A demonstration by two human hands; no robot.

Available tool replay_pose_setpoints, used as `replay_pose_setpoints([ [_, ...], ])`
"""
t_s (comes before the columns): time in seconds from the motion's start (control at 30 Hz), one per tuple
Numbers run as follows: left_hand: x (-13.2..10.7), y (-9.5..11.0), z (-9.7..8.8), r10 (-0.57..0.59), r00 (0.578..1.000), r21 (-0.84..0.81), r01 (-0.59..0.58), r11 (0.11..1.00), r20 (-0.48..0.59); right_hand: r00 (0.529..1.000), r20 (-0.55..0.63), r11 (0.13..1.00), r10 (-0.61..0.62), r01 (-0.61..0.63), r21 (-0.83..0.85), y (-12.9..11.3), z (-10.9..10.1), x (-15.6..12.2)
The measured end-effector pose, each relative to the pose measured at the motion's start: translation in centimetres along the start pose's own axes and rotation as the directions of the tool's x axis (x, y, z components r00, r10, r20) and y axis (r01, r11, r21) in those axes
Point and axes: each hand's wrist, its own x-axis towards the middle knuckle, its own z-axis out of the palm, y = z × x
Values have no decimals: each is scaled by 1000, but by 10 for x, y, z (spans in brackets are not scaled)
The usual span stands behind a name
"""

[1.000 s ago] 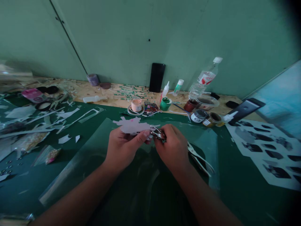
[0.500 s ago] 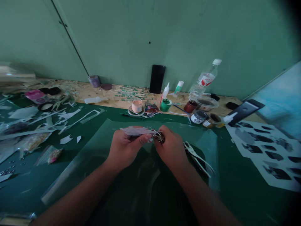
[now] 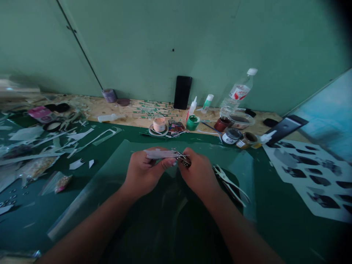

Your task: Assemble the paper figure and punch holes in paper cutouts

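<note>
My left hand (image 3: 145, 168) pinches a thin, pale, jagged-edged piece of sheet (image 3: 161, 153) between thumb and fingers, holding it nearly flat above the table. Closed around a small metal clipper (image 3: 183, 159), my right hand (image 3: 197, 170) meets it from the right. The clipper's tip is at the right end of the pale piece; whether its jaws touch it, I cannot tell. Most of the clipper is hidden by the fingers. Below both hands lies a clear plastic sheet (image 3: 110, 194). White-handled pliers (image 3: 229, 183) lie just right of my right hand, on a dark shape.
Paint jars (image 3: 231, 136) and a green paint pot (image 3: 193, 123) line the back, near a plastic bottle (image 3: 238, 91) and a leaning phone (image 3: 183, 92). Plastic scraps (image 3: 77, 164) and a small bag (image 3: 62, 183) of beads lie left. A printed sheet (image 3: 310, 179) lies right.
The clipper has turned slightly in my right hand, and the pale piece has shifted a little. Both hands keep their hold; the whole view has drifted slightly.
</note>
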Motion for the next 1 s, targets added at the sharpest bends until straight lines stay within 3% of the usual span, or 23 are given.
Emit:
replay_pose_setpoints([
  [0.17, 0, 3, 2, -65, 996, -88, 60, 994, -56, 992, -95, 997, -78, 76, -30, 3, 2, 0],
  [0.47, 1, 8, 1, -44, 997, -106, 38, 994, -59, 962, -235, 988, -138, 118, -99, 2, 3, -2],
  [1.0, -2, 4, 4, -159, 985, -165, 146, 975, -71, 964, -242, 977, -111, 61, -207, 1, 4, -4],
])
